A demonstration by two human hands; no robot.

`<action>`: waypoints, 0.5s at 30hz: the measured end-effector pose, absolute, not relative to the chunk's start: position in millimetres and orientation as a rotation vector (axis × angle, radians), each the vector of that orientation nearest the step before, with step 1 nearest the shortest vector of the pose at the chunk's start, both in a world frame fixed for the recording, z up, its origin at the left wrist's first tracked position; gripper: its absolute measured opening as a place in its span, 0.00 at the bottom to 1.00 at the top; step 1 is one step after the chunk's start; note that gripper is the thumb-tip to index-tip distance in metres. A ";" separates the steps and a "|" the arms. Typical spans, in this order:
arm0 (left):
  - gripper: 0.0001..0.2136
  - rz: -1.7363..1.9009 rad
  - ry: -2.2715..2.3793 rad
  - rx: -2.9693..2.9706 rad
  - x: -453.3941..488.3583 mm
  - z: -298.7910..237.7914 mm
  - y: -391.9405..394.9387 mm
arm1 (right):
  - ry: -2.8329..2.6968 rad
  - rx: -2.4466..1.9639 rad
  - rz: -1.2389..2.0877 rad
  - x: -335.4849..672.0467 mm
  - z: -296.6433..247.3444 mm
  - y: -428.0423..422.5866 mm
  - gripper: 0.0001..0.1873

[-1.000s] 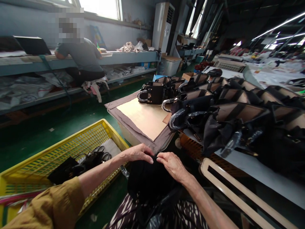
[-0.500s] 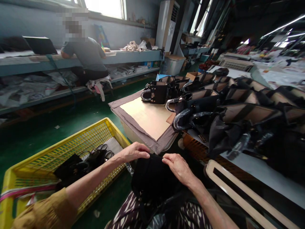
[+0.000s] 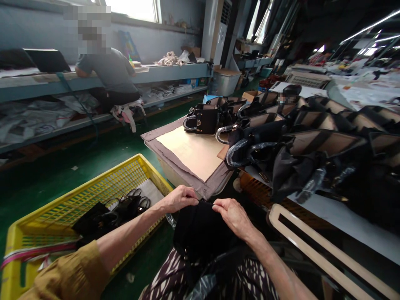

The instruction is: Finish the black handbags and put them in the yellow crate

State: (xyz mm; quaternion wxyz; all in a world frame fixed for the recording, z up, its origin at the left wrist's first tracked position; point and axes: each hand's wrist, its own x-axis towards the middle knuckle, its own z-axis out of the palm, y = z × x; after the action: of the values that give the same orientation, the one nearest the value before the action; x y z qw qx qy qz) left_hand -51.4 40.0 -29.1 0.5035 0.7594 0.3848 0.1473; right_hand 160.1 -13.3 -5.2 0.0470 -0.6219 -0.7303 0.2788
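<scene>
A black handbag (image 3: 203, 233) rests on my lap over patterned trousers, its far edge raised between my hands. My left hand (image 3: 181, 199) pinches that edge at its left end. At the right end of the same edge, my right hand (image 3: 229, 213) grips with thumb and fingers closed. Clear plastic wrapping (image 3: 203, 287) shows on a part of the bag near my knees. The bag's dark surface hides its details.
On my left, a yellow crate (image 3: 139, 160) holds several small black bags (image 3: 106, 214). Ahead stands a padded table (image 3: 184, 152) with a black handbag (image 3: 206, 121). Many bags crowd the right bench. A pale slotted board (image 3: 315, 250) juts in at lower right. A co-worker (image 3: 109, 73) sits far left.
The view has shifted slightly. Both hands keep their hold on the bag's edge, the fingers drawn in a little tighter. The bag stays on my lap.
</scene>
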 end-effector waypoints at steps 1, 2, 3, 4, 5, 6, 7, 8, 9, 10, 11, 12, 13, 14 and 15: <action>0.10 0.360 0.930 1.840 -51.4 -29.3 39.5 | -2.238 -1.895 0.846 160.7 -4.8 -13.1 0.15; 0.10 0.366 0.930 1.847 -51.4 -29.6 39.1 | -2.249 -1.892 0.840 161.0 -4.3 -12.8 0.15; 0.10 0.373 0.931 1.854 -51.3 -29.8 38.6 | -2.262 -1.888 0.833 160.8 -3.7 -12.2 0.14; 0.10 0.381 0.934 1.858 -50.9 -29.9 38.0 | -2.274 -1.885 0.824 159.9 -3.2 -11.4 0.14; 0.10 0.391 0.936 1.860 -50.1 -29.9 37.2 | -2.287 -1.880 0.816 158.1 -2.7 -10.3 0.13; 0.10 0.400 0.934 1.862 -48.9 -29.8 36.3 | -2.301 -1.871 0.811 155.3 -2.3 -9.0 0.13; 0.10 0.408 0.929 1.863 -47.1 -29.5 35.2 | -2.314 -1.858 0.809 151.6 -1.9 -7.5 0.13; 0.10 0.414 0.922 1.866 -44.9 -29.2 34.0 | -2.327 -1.842 0.811 147.2 -1.6 -6.0 0.13; 0.10 0.420 0.916 1.872 -42.5 -28.8 32.7 | -2.339 -1.823 0.815 142.6 -1.4 -4.6 0.13; 0.10 0.427 0.909 1.880 -40.3 -28.5 31.5 | -2.347 -1.805 0.821 138.2 -1.2 -3.4 0.13; 0.10 0.435 0.905 1.887 -38.4 -28.2 30.4 | -2.352 -1.788 0.830 134.7 -1.1 -2.5 0.13; 0.10 0.443 0.902 1.893 -37.3 -28.0 29.5 | -2.352 -1.776 0.839 132.6 -1.0 -2.0 0.13; 0.10 0.449 0.900 1.897 -37.1 -28.1 29.0 | -2.349 -1.769 0.852 132.4 -1.0 -2.1 0.12; 0.10 0.454 0.898 1.899 -38.0 -28.5 28.8 | -2.341 -1.768 0.865 134.4 -1.1 -2.6 0.12; 0.11 0.453 0.900 1.899 -39.8 -29.3 29.0 | -2.330 -1.775 0.878 138.8 -1.1 -3.7 0.13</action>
State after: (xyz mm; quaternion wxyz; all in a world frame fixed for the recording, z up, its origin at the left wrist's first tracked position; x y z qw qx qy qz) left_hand -39.8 29.0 -29.3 0.4760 0.7768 0.3682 0.1854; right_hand 138.8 -3.7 -1.1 0.0419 -0.5800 -0.7612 0.2869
